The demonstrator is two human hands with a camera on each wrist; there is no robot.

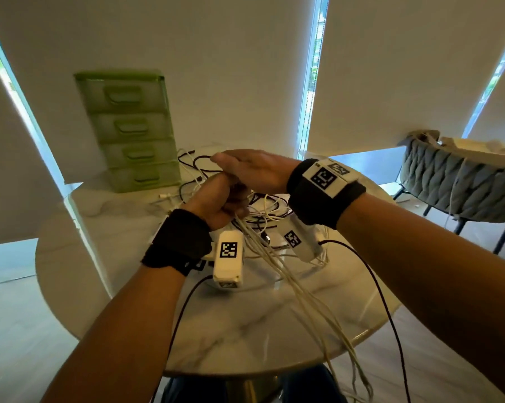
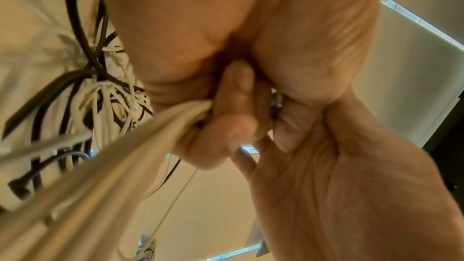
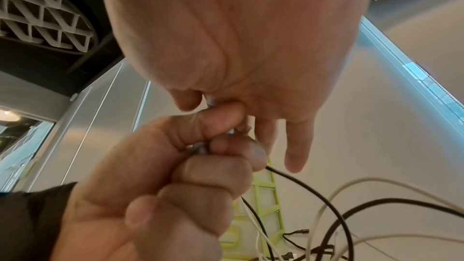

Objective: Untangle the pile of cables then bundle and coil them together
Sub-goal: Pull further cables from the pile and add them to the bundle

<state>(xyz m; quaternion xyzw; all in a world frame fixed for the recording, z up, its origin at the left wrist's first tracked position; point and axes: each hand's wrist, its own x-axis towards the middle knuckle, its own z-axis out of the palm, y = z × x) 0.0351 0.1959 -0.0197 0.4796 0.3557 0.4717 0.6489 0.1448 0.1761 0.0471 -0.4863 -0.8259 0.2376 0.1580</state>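
My left hand [image 1: 216,202] is a fist round a bundle of white cables [image 1: 274,257], which trails toward me and over the table's front edge. In the left wrist view the curled fingers [image 2: 226,116] clamp the same bundle [image 2: 125,156]. My right hand [image 1: 245,167] lies over that fist with its fingers straight. From the right wrist, its palm [image 3: 251,47] hovers above the left fist [image 3: 188,186], where a metal connector [image 3: 198,148] pokes out by the thumb. A tangle of black and white cables [image 1: 262,207] lies on the table beneath both hands.
The round marble table [image 1: 100,228] carries a green drawer unit [image 1: 129,126] at the back left. A grey woven chair [image 1: 454,181] stands to the right. Thin black leads [image 1: 376,286] run from the wrist cameras toward me.
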